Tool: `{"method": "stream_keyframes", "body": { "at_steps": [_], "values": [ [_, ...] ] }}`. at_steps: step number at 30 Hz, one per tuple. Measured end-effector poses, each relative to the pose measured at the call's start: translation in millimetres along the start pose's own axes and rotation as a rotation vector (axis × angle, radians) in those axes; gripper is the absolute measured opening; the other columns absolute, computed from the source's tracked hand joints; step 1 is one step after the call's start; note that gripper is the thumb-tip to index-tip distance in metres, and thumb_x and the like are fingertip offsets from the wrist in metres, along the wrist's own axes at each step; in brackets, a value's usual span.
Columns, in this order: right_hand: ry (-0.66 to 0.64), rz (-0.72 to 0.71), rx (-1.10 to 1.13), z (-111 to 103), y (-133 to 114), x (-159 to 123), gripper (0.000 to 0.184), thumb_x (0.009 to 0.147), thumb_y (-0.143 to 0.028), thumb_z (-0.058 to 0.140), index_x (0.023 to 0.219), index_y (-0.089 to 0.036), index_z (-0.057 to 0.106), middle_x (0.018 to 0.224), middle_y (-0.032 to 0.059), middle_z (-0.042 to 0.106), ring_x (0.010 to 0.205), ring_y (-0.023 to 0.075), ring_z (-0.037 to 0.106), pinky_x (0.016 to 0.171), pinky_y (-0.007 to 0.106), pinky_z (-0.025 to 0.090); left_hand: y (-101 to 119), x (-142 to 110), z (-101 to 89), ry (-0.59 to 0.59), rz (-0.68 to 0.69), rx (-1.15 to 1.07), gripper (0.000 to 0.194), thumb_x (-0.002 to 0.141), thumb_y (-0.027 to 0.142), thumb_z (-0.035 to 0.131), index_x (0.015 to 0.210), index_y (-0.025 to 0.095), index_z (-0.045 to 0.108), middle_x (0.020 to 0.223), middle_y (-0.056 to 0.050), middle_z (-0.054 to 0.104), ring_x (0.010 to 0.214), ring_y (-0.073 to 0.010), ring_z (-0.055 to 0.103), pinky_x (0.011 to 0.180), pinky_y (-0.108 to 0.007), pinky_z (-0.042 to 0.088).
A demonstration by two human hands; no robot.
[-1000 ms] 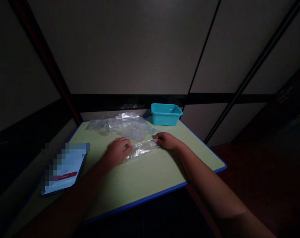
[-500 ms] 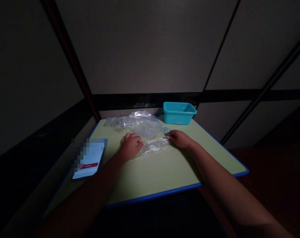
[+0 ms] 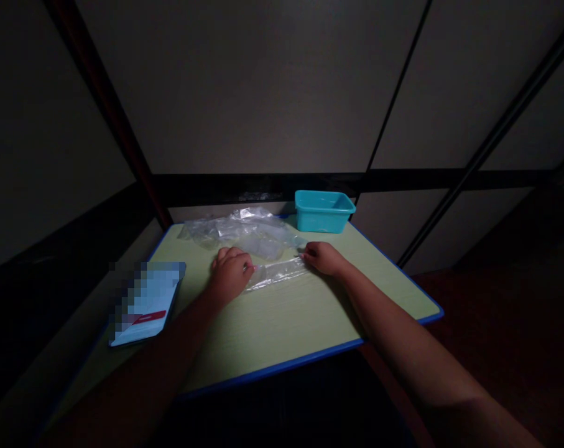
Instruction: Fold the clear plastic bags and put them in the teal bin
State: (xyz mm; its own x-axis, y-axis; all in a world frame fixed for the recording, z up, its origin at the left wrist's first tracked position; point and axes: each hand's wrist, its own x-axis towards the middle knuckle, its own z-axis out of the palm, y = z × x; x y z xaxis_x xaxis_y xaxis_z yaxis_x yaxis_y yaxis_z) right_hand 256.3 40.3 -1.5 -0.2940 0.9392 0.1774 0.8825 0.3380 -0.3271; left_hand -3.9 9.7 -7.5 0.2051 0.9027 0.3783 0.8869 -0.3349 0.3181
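Both hands are on the desk (image 3: 272, 330). A flattened clear plastic strip (image 3: 278, 274) lies on the desk between them, running roughly side to side, with its ends at the hands.

The left hand (image 3: 230, 275) sits at the strip's left end, with its fingers (image 3: 229, 253) curled and their tips drawn in toward the plastic. The right hand (image 3: 324, 259) sits at the strip's right end, with its fingers (image 3: 308, 252) pressed together against the plastic. Whether either hand pinches the strip or only presses on it cannot be determined from this view.

A crumpled heap of clear plastic (image 3: 239, 229) lies just beyond the strip and the left hand. A teal plastic bin (image 3: 323, 211) stands at the far edge of the desk, to the right of the heap. A phone (image 3: 146, 305) lies near the desk's left edge, its screen lit and partly obscured, with a red bar visible. Wall panels (image 3: 244, 87) stand behind the desk.
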Motion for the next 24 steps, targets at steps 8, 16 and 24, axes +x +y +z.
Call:
{"method": "stream_keyframes", "body": {
  "at_steps": [8,16,24],
  "values": [
    [0.026,0.058,-0.07,2.9,-3.1,1.2,0.023,0.081,-0.036,0.053,0.074,-0.016,0.062,0.07,0.0059,0.063,0.056,0.0124,0.044,0.051,0.025,0.022,0.2,0.2,0.8,0.015,-0.022,0.04,0.012,0.074,0.031,0.059,0.065,0.022,0.059,0.089,-0.004,0.06,0.096,-0.025,0.044,0.082,-0.036,0.035],
    [0.025,0.061,-0.129,4.7,-4.6,1.7,0.021,0.079,-0.036,0.054,0.073,-0.016,0.061,0.073,0.0075,0.063,0.061,0.0141,0.048,0.052,0.025,0.024,0.7,1.2,0.9,-0.007,-0.026,0.06,0.014,0.073,0.032,0.06,0.064,0.021,0.056,0.089,-0.005,0.06,0.098,-0.0268,0.043,0.082,-0.037,0.035],
    [0.036,0.099,-0.132,6.0,-5.1,2.5,0.025,0.081,-0.038,0.051,0.076,-0.016,0.061,0.072,0.0078,0.063,0.059,0.0145,0.048,0.051,0.026,0.023,-0.6,1.4,1.5,-0.012,-0.022,0.084,0.015,0.074,0.032,0.059,0.064,0.021,0.057,0.088,-0.006,0.06,0.097,-0.0267,0.045,0.082,-0.037,0.036]
  ]
}}
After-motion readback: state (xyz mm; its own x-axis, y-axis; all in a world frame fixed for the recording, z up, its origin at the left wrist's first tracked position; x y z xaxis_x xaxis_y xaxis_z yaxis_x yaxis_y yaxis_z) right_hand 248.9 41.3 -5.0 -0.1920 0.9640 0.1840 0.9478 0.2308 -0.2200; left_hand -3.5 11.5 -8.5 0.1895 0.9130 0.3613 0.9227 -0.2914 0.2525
